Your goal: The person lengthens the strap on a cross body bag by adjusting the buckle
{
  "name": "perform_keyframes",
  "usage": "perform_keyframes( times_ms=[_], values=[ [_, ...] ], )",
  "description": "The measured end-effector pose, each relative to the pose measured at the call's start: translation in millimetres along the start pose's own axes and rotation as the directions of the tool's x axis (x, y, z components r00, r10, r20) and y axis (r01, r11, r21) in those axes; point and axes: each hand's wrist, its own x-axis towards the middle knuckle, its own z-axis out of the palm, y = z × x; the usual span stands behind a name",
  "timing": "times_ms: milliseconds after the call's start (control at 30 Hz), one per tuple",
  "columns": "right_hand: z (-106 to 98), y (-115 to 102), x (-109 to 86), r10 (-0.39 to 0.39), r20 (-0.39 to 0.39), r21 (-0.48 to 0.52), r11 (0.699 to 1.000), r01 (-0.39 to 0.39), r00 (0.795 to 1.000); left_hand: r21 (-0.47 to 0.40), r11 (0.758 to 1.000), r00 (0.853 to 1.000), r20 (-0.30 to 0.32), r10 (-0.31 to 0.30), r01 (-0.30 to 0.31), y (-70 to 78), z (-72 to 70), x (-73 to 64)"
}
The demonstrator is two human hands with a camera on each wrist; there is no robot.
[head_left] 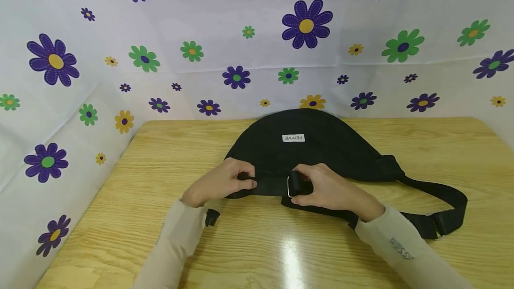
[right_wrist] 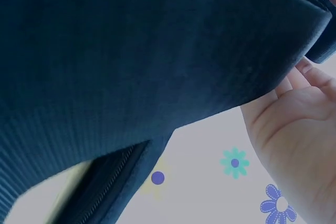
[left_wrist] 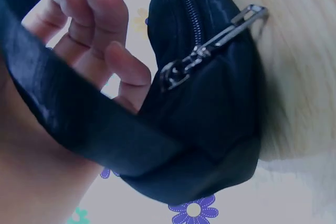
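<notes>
A black crescent-shaped sling bag lies on the table, its small white label upside down. Along its near side runs a wide black strap. My left hand pinches this strap at the bag's left end. With thumb and fingers, my right hand grips a folded part of the strap beside a metal buckle. In the left wrist view, the strap crosses in front of the palm, near a metal zipper pull. Strap webbing covers much of the right wrist view, hiding most of the fingertips.
On the right, the rest of the strap loops over the wooden table, with a second buckle in it. A short black end piece shows beside the left sleeve. A flower-printed cloth hangs behind the table.
</notes>
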Motion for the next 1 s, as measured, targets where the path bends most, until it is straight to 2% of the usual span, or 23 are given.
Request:
perform_keyframes(
  times_ms=[200, 467, 600, 833, 1000],
  values=[
    [-4, 0, -5.5, 0.008, 0.007, -0.018, 1.000, -0.008, 1.000, -0.032, 0.999, 0.999, 0.016, -0.028, 0.029, -1.1, -5.9, -4.1],
    [-12, 5, -14.1, 0.018, 0.008, -0.010, 1.000, -0.017, 1.000, -0.043, 0.996, 0.997, 0.005, -0.076, 0.076, -3.1, -21.7, -13.7],
    [-16, 5, -17.4, 0.029, 0.021, -0.012, 1.000, -0.029, 0.999, -0.049, 0.996, 0.997, -0.007, -0.077, 0.076, -6.3, -27.9, -18.5],
    [-15, 5, -16.6, 0.007, 0.031, -0.031, 0.999, -0.006, 0.999, -0.045, 0.996, 0.997, 0.008, -0.077, 0.077, -8.2, -27.3, -19.7],
    [-13, 7, -16.0, 0.012, 0.022, -0.032, 0.999, -0.012, 1.000, -0.003, 0.996, 0.996, 0.013, -0.084, 0.084, -8.7, -23.4, -19.5]
  ],
)
